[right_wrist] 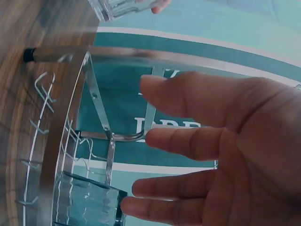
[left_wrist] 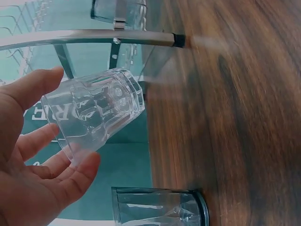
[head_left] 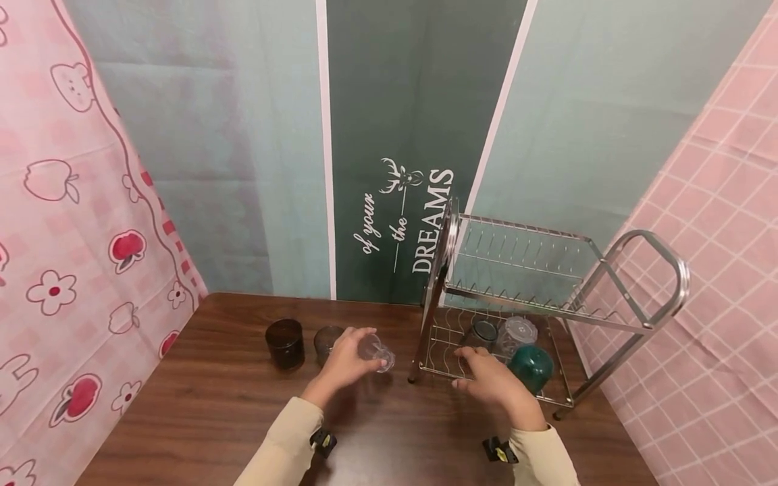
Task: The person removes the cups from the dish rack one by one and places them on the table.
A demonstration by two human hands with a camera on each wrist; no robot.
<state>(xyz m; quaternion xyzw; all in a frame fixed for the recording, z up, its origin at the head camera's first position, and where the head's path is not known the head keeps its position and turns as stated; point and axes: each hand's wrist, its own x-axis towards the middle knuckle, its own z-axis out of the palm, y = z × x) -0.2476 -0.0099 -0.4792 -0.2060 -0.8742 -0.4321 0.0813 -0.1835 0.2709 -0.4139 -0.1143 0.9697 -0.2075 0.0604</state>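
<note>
My left hand (head_left: pixel 349 359) grips a clear faceted glass (left_wrist: pixel 96 110) by its rim end, thumb on one side and fingers on the other. The glass is tilted above the table, its base pointing toward the rack. My right hand (head_left: pixel 491 379) is empty, fingers spread at the front of the metal dish rack (head_left: pixel 439 297). On the rack's lower shelf, near that hand, are a teal glass (head_left: pixel 531 368), a clear patterned glass (head_left: pixel 518 333) and a dark grey glass (head_left: pixel 484 333). Left of my left hand stands a smoky glass (head_left: pixel 325 339), partly hidden behind it.
A dark brown glass (head_left: pixel 285 344) stands further left on the wooden table (head_left: pixel 200 398). The rack's upper tier (head_left: pixel 516 255) has wire slots and overhangs the lower shelf. Printed cloths hang behind the table and at both sides.
</note>
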